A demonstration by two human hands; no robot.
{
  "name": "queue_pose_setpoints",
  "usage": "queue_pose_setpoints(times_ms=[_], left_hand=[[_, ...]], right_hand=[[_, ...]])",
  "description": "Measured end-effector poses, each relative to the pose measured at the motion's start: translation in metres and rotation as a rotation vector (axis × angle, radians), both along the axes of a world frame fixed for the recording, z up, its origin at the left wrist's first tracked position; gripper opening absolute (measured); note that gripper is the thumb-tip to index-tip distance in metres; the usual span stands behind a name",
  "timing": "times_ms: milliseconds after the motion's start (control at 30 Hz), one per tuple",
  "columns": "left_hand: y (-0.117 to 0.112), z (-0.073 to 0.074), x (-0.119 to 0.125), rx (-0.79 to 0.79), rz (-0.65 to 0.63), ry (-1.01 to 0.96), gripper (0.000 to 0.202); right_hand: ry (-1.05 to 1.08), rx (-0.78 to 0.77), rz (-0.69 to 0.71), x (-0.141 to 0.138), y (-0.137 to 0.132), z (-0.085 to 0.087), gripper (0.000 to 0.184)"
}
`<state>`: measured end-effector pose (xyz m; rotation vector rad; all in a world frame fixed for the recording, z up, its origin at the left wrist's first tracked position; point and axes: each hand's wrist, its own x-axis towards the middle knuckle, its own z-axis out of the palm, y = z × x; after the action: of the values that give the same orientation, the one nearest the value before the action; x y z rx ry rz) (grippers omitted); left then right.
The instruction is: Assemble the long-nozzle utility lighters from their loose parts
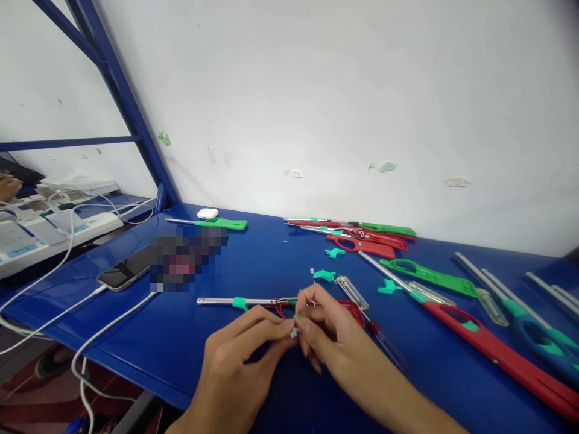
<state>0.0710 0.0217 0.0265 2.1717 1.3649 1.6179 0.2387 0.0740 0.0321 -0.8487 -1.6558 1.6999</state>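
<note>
My left hand (pixel 246 355) and my right hand (pixel 332 331) meet at the fingertips above the front of the blue table. Between them they pinch a tiny pale part (pixel 294 332), too small to name. Just behind my fingers lies an opened lighter (pixel 257 301) with a long metal tube, a teal trigger and a red handle half; my right hand hides some of it. Close by on the right are a teal trigger (pixel 324 275), a clear fuel tank (pixel 353 293) and a screwdriver (pixel 380 337) with a see-through handle.
More long lighters, among them a red one (pixel 502 358) and a blue one (pixel 538 331), spread rightward. Several lighter halves (pixel 362 235) lie by the wall. At left are a green lighter (pixel 226 223), a white earphone case (pixel 207 213), a phone (pixel 129 265) and white cables (pixel 115 325).
</note>
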Motion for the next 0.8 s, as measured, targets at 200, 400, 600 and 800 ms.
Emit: queue_pose_setpoints(times_ms=[200,400,600,800], left_hand=[[0.001,0.003,0.001,-0.054,0.029,-0.007,0.022],[0.001,0.004,-0.003,-0.262,0.083,-0.031,0.011],[0.0,0.008,-0.007,-0.505,-0.079,-0.068,0.022],[0.001,0.01,-0.002,-0.625,-0.136,-0.069,0.032]], right_hand=[[0.069,-0.079,0.047,0.002,0.005,-0.002,0.033],[-0.018,-0.001,-0.072,0.003,0.0,0.009,0.021],[-0.133,0.16,-0.165,0.004,-0.002,0.013,0.012],[-0.148,0.346,-0.128,0.003,-0.009,0.01,0.011]])
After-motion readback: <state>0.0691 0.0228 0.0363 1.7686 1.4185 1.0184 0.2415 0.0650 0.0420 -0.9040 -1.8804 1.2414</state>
